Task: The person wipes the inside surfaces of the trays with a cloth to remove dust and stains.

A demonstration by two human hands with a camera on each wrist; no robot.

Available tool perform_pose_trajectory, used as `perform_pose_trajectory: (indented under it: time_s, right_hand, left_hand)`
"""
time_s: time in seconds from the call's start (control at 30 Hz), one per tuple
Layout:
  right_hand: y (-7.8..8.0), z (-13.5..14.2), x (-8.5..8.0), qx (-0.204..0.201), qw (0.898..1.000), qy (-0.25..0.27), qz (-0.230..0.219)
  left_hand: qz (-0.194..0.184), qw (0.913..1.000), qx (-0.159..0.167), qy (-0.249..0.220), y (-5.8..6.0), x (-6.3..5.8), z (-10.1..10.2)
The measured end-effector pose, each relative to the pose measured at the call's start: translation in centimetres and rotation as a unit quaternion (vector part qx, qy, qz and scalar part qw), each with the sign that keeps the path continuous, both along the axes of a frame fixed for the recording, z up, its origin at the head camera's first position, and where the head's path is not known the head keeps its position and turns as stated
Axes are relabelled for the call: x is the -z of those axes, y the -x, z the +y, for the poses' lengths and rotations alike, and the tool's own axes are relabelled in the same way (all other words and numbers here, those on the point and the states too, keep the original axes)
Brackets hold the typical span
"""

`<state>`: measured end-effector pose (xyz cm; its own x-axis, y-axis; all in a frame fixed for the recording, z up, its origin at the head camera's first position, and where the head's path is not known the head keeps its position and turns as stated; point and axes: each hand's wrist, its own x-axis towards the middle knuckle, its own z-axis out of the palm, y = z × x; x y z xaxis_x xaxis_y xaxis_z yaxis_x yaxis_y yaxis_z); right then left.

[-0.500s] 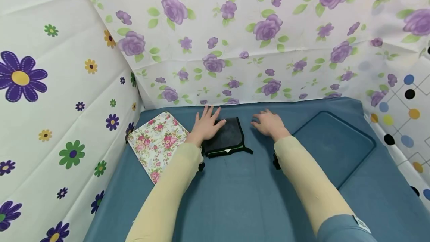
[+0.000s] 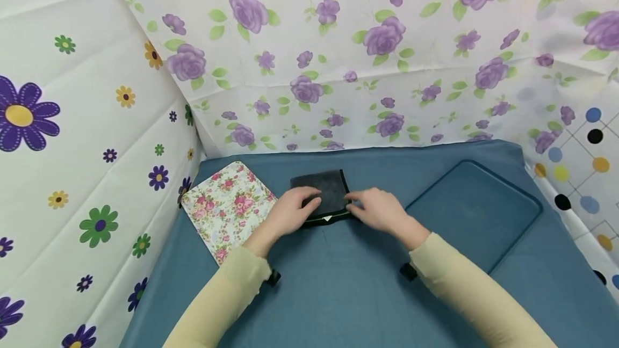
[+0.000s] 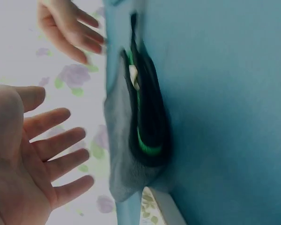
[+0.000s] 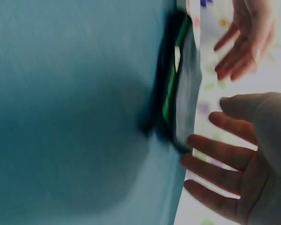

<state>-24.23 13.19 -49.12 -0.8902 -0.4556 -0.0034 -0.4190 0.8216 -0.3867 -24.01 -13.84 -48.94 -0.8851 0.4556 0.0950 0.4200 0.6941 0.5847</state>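
A folded dark grey pouch [image 2: 329, 182] with black edging lies flat near the back of the blue cloth. Green lining and a small white tag show along its near side in both wrist views. My left hand [image 2: 289, 211] hovers over its left part, fingers spread and slightly bent, with a gap to the pouch in the left wrist view. At the right edge is my right hand [image 2: 381, 210], its fingers extended toward the black edging; whether the fingertips touch it I cannot tell. Neither hand grips anything.
A white board with pink flowers [image 2: 227, 205] lies to the left of the pouch, partly behind my left hand. On the right rests a flat blue tray [image 2: 476, 214]. Flower-printed sheets [image 2: 338, 95] rise behind and beside the table.
My left hand has come off the pouch's top and drawn back toward me. My right hand has moved nearer and leftward, to the pouch's right edge. The pouch stays put.
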Motion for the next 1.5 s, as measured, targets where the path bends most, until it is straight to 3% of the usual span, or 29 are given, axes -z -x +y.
perform_pose_trajectory:
  time_s: [0.13, 0.23, 0.4, 0.7, 0.9, 1.2, 1.5]
  right_hand:
    - [-2.1, -1.7, 1.0, -0.060, 0.997, -0.003, 0.042]
    - [-2.4, -2.7, 1.5, -0.105, 0.991, 0.001, 0.081]
    - [-1.3, -3.5, 1.9, -0.137, 0.982, -0.013, 0.126]
    - [0.2, -5.1, 1.9, -0.168, 0.974, -0.100, 0.113]
    - [0.7, -6.0, 2.0, -0.173, 0.966, -0.159, 0.104]
    - [1.2, -7.1, 2.5, -0.173, 0.962, -0.209, 0.026]
    - [1.8, -7.6, 3.1, -0.153, 0.959, -0.233, 0.044]
  left_hand:
    - [-0.042, 0.9981, 0.012, -0.045, -2.9, -0.1, -1.4]
    - [-0.059, 0.9958, 0.011, -0.069, -4.2, 0.5, -2.8]
    - [-0.061, 0.9946, -0.002, -0.083, -5.6, 1.5, -4.9]
    - [-0.089, 0.9890, -0.019, -0.116, -8.2, 2.0, -6.9]
    - [-0.086, 0.9862, -0.036, -0.137, -8.7, 2.8, -7.1]
    - [-0.108, 0.9830, -0.036, -0.145, -9.1, 3.3, -6.6]
    - [-0.099, 0.9857, -0.020, -0.135, -8.4, 3.3, -5.7]
